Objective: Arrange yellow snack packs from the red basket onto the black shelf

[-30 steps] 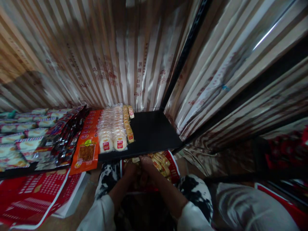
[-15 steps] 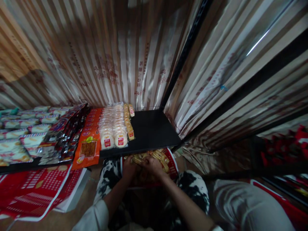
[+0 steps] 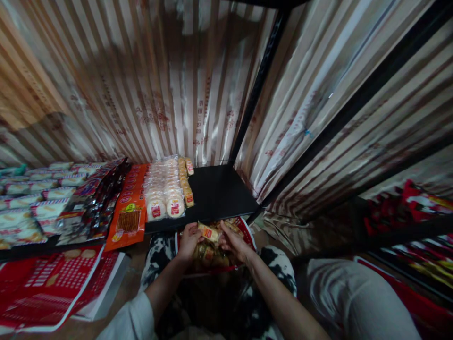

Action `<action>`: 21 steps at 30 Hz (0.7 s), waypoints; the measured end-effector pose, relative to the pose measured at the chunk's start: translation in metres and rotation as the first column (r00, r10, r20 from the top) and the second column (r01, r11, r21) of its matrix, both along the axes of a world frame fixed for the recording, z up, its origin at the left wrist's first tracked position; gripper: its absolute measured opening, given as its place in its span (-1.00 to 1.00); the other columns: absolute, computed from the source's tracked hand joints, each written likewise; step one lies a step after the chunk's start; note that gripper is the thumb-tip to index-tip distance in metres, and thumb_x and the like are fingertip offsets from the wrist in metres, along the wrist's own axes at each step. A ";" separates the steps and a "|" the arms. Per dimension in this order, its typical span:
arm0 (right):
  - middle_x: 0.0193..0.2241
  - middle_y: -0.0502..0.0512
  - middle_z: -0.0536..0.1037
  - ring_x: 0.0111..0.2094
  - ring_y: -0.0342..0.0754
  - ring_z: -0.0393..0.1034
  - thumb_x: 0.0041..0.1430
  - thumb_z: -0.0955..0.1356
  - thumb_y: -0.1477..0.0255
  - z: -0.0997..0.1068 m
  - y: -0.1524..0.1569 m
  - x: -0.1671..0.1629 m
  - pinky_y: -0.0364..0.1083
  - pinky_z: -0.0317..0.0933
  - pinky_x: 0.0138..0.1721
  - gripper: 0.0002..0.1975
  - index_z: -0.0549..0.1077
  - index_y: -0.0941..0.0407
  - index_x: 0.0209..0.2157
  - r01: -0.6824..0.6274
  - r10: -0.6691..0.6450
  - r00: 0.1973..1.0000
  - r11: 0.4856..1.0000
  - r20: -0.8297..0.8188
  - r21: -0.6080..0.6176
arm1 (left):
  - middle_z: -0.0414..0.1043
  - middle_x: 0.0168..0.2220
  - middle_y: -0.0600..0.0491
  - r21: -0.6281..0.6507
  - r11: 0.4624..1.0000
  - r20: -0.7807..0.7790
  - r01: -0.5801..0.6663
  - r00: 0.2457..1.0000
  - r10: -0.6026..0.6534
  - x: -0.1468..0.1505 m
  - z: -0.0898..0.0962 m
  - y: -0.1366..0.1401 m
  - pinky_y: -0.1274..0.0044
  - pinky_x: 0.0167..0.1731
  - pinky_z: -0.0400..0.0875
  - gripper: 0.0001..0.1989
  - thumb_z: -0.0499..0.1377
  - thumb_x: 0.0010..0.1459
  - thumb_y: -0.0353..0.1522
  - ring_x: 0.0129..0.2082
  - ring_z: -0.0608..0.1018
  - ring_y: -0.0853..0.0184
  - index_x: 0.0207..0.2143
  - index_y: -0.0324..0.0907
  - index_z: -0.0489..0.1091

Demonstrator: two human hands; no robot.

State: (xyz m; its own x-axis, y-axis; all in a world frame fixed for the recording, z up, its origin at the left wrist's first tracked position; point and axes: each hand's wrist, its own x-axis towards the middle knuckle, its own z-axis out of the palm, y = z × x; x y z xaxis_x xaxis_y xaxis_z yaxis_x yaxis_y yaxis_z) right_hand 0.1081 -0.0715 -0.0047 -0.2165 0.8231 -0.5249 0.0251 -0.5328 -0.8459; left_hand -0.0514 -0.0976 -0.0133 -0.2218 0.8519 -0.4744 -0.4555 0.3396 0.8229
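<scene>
Lower centre, the left hand [image 3: 190,240] pinches a packet [image 3: 208,233]; whether the right hand [image 3: 234,242] grips too, I can't tell. A loose pinch could drop it into the box [image 3: 249,236].

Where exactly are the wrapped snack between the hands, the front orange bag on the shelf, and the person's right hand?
Wrapped snack [image 3: 208,233]: head view, on its printed face.
Front orange bag [image 3: 126,221]: head view, on its printed food picture.
Right hand [image 3: 234,242]: head view, on its back.
</scene>
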 end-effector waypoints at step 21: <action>-0.27 0.06 0.55 -0.24 -0.03 0.41 -0.04 0.35 0.35 0.016 0.054 -0.012 -0.06 0.28 -0.16 -0.63 0.42 0.10 -0.12 -0.238 0.023 0.934 0.787 0.358 0.570 | 0.42 -0.19 -0.01 0.124 0.948 -0.692 0.293 0.711 -0.129 0.013 0.038 0.074 0.52 -0.12 0.33 -0.57 0.08 -0.04 -0.51 -0.26 0.46 0.35 -0.05 -0.16 0.37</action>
